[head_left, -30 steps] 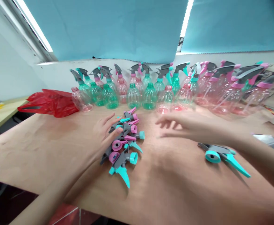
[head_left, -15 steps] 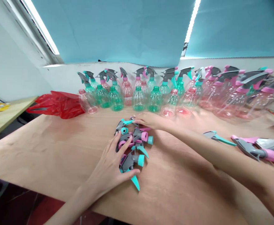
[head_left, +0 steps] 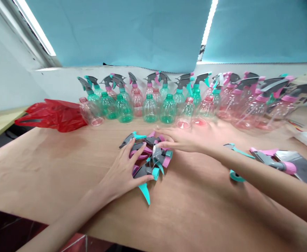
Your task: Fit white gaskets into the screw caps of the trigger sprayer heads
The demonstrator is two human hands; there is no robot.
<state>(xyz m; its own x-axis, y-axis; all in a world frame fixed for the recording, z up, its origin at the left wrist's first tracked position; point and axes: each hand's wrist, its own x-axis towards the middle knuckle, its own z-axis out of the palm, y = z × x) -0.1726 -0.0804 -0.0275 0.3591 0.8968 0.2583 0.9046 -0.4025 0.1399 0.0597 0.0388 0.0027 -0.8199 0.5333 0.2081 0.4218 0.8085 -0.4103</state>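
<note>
A pile of grey spray trigger heads (head_left: 145,171) with teal and pink collars and levers lies on the table in front of me. Over its left side my left hand (head_left: 120,169) rests with spread fingers, touching several heads. My right hand (head_left: 178,138) is at the pile's far right edge, fingers stretched out and thumb against a pink-collared trigger head (head_left: 157,152). Its fingertips lie beside another grey and pink head (head_left: 153,140). At the top of the pile sits a teal-levered head (head_left: 128,139).
Green and pink bottles (head_left: 150,110), several without heads, stand along the wall. A red plastic bag (head_left: 55,115) lies at left. Beyond my right forearm are more trigger heads (head_left: 271,160), a dark flat object (head_left: 304,171) and a teal ring-shaped part (head_left: 237,176).
My right hand has drawn nearer to me along the pile's right side. The pink-collared head there has turned, its collar now pointing down toward me. The view has shifted slightly right.
</note>
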